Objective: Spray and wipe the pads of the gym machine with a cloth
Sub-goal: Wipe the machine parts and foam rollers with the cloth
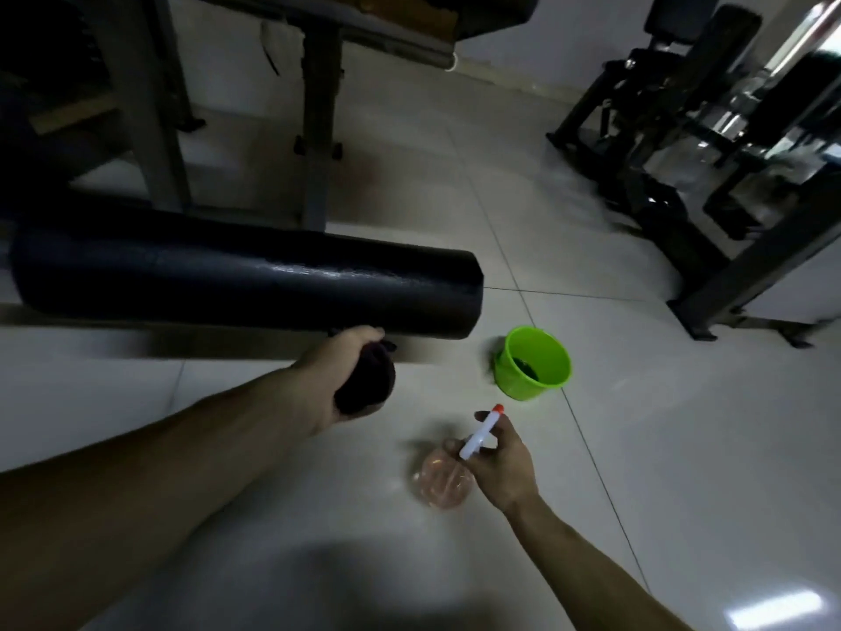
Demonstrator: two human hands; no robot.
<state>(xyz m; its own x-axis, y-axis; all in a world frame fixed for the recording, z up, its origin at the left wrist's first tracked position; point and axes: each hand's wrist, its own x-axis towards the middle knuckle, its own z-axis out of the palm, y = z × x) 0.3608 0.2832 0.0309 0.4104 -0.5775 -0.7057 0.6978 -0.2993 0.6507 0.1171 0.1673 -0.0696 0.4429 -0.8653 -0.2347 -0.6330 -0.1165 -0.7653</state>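
Note:
A long black roller pad [245, 289] of the gym machine lies across the left half of the view, its top shiny. My left hand [339, 371] is just under the pad's right end, shut on a bunched dark cloth [366, 384] that touches or nearly touches the pad's underside. My right hand [498, 462] is lower and to the right, above the floor, gripping a spray bottle [443, 480] with a clear pinkish body and a white head with an orange nozzle tip [499, 408] pointing up toward the pad.
A bright green bucket [553, 357] with something dark inside stands on the pale tiled floor right of the pad's end. Grey frame legs [318, 129] of the machine rise behind the pad. Another dark machine [710, 166] fills the right side.

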